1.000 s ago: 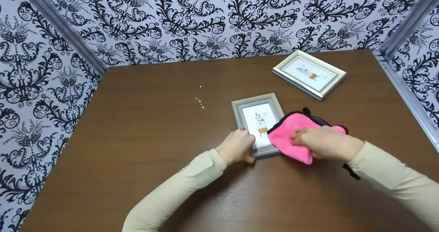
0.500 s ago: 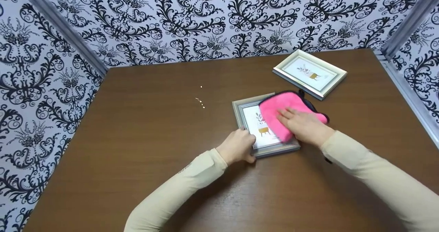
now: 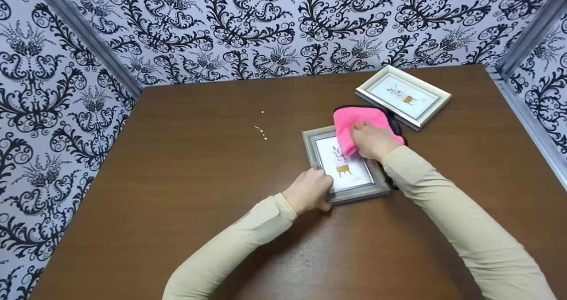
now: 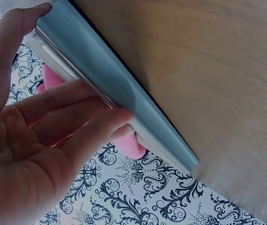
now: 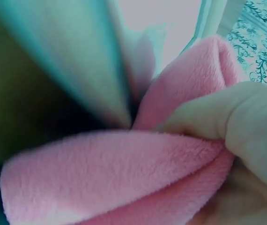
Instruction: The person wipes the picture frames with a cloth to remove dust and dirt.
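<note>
Saw a silvery-beige picture frame lying face up on the brown wooden table, right of centre, nearer than a second, paler frame. Made out stepped mouldings, a grey inner border, and a white print of a leafy sprig above a mustard-yellow pot on thin legs. Found the far right corner covered by a bright pink, plush cloth, trimmed in black and spreading past the far edge. Could not tell touching from mere closeness between cloth and second frame.

Noted the left hand at the near left corner, back uppermost, thumb at the near edge and fingers along the left side, gripping the picture frame between them. Saw, from the left wrist, fingertips pressed to the moulding. Noted the right hand above the cloth, back upward, pinching a thick fold of plush in the right wrist view. Saw both forearms slanting in from below, in cream sleeves. Spotted small bright flecks on the table, left of the picture frame.
</note>
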Demonstrator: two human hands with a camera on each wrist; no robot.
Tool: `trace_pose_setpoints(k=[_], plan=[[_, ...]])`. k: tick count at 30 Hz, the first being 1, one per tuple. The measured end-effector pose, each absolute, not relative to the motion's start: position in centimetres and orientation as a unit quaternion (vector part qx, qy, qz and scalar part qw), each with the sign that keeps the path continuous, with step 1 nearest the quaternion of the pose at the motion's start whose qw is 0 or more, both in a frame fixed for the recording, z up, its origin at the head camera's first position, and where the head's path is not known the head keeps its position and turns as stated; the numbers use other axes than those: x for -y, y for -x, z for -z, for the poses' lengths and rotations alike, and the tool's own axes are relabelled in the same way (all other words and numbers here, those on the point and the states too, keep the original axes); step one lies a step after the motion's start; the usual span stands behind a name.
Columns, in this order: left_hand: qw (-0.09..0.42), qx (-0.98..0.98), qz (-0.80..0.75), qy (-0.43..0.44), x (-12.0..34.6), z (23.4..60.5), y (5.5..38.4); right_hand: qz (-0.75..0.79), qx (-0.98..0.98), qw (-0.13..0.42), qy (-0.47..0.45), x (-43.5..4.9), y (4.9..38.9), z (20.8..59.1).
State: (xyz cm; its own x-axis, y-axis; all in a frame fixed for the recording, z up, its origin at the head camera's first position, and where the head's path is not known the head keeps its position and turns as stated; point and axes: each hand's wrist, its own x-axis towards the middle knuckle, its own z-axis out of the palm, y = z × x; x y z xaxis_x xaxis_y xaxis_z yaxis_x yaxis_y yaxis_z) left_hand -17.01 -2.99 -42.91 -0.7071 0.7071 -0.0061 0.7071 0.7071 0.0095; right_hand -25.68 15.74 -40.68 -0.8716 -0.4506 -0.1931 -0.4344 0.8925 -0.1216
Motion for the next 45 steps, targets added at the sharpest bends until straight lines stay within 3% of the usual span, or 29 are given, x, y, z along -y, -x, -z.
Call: trace_pose_setpoints(k=[12,16,24,35,39,45], plan=[[0.018,-0.922,-0.012,-0.386,3.2,43.1,16.7,0.036,-0.973,0.101,0.206,-12.1,25.4,40.5],[0.025,-0.921,-0.024,-0.387,3.5,43.3,16.9,0.08,-0.96,0.097,0.249,-11.1,25.1,40.5],[0.014,-0.917,-0.008,-0.398,3.6,43.2,16.9,0.199,-0.894,0.167,0.365,-10.7,25.4,41.0],[0.003,-0.913,0.001,-0.407,3.4,43.5,17.0,0.139,-0.872,0.197,0.427,-14.4,26.4,40.7],[0.009,-0.915,-0.014,-0.402,3.4,43.4,17.0,0.115,-0.893,0.167,0.402,-15.7,26.0,40.9],[-0.004,-0.917,-0.021,-0.398,3.5,43.4,16.8,0.026,-0.935,0.058,0.35,-15.7,24.1,41.5]])
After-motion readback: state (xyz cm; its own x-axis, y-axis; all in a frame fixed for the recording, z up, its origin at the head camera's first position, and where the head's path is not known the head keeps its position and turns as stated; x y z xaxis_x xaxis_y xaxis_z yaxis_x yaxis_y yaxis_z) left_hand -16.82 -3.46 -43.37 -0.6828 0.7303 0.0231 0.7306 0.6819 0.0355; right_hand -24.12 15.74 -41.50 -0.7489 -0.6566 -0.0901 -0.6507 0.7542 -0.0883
